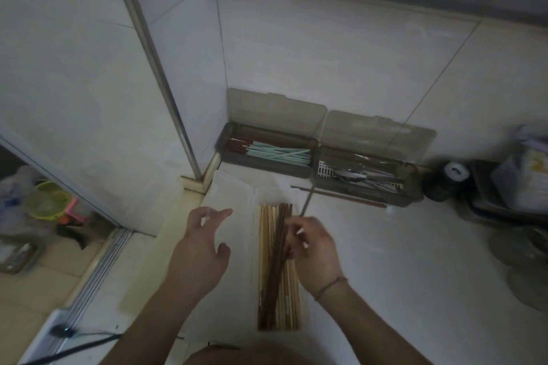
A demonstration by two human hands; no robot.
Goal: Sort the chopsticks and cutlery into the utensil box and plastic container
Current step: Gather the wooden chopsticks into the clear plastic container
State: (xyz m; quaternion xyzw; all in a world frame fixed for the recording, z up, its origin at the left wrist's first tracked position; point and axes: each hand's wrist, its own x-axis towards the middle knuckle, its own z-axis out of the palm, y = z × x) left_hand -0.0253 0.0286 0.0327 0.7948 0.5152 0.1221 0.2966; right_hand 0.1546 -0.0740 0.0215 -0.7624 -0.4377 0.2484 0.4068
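Above the clear plastic container (207, 234), right hand (314, 249) pinches a thin chopstick (307, 201), its long axis pointing far toward the cutlery box (367, 178). Left hand (198, 249) hovers left, fingers spread, empty

Right hand (314, 249) pinches a thin grey chopstick (307, 201) over the clear plastic container (278, 332) packed with wooden chopsticks (277, 270). Left hand (198, 252) hovers spread, holding nothing. Smoky utensil box (412, 187) sits against the wall.

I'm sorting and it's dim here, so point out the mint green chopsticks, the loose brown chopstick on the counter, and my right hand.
mint green chopsticks (278, 154): head view, middle of the bundle.
loose brown chopstick (350, 198): head view, mid-shaft.
right hand (315, 246): head view, back of the hand.
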